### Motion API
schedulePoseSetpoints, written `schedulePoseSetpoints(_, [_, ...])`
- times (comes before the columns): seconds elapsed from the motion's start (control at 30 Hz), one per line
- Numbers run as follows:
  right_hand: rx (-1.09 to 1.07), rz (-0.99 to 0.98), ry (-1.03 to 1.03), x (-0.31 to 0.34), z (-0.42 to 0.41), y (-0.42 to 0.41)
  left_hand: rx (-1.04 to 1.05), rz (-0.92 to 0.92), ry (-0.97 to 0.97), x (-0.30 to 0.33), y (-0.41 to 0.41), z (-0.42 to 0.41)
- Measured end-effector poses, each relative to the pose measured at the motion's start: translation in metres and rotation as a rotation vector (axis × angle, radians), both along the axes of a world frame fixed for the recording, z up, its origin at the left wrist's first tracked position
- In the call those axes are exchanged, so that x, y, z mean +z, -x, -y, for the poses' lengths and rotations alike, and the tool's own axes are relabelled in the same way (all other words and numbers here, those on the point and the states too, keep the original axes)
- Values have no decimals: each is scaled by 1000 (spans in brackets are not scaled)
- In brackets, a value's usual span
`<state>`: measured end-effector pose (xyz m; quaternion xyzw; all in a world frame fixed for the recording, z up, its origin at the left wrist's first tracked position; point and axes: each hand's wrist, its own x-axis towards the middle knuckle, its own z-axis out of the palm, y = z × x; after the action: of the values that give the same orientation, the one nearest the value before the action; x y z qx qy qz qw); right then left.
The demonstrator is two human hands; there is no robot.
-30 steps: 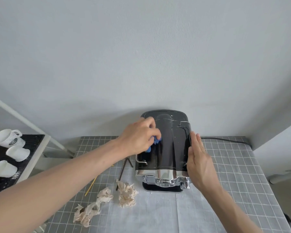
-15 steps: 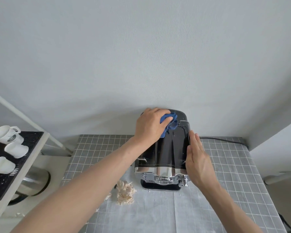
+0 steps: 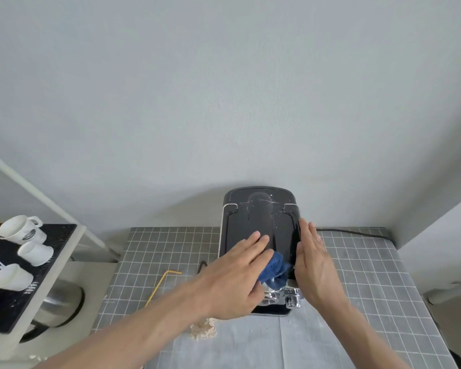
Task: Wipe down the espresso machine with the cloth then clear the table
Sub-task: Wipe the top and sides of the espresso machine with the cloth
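Note:
A black espresso machine [image 3: 258, 219] with a chrome front stands at the back of the grey gridded table [image 3: 362, 272], against the wall. My left hand [image 3: 234, 278] lies flat on its top near the front and presses a blue cloth [image 3: 273, 270] against it. My right hand [image 3: 314, 265] rests flat against the machine's right side, fingers straight and together, holding nothing. A crumpled beige paper wad [image 3: 204, 328] lies on the table under my left forearm, and a yellow straw [image 3: 160, 286] lies left of the machine.
A dark thin stick [image 3: 201, 265] shows beside the machine's left side. A black power cord [image 3: 357, 233] runs along the table's back right. On the left, a side shelf carries white paper cups [image 3: 22, 230] on a black mat, with a metal bowl [image 3: 61, 302] below.
My left hand has dragged the blue cloth from the back of the machine's top toward its front edge. My right hand stays on the right side. The view has shifted, showing the yellow straw again.

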<state>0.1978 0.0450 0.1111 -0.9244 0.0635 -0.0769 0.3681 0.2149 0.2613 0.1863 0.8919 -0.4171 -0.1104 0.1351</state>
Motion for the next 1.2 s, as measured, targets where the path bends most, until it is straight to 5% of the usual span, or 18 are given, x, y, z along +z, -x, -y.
schedulePoseSetpoints(0.07, [5,8,-14,0,0,0,5,-36,39,2,-3,-5])
schedulePoseSetpoints(0.2, [7,-7,-11,0,2,0,-12,272,-4,-1,-24,-7])
schedulePoseSetpoints(0.43, [-3,23,-31,1,-1,2,24,398,-68,2,-80,34])
schedulePoseSetpoints(0.63, [-15,-3,-22,5,-2,2,230,399,-192,0,-178,62])
schedulePoseSetpoints(0.93, [-40,14,-47,4,-5,1,-14,195,-100,-5,-197,49])
schedulePoseSetpoints(1.2, [-35,10,-40,7,-7,0,-176,225,-176,13,-205,63])
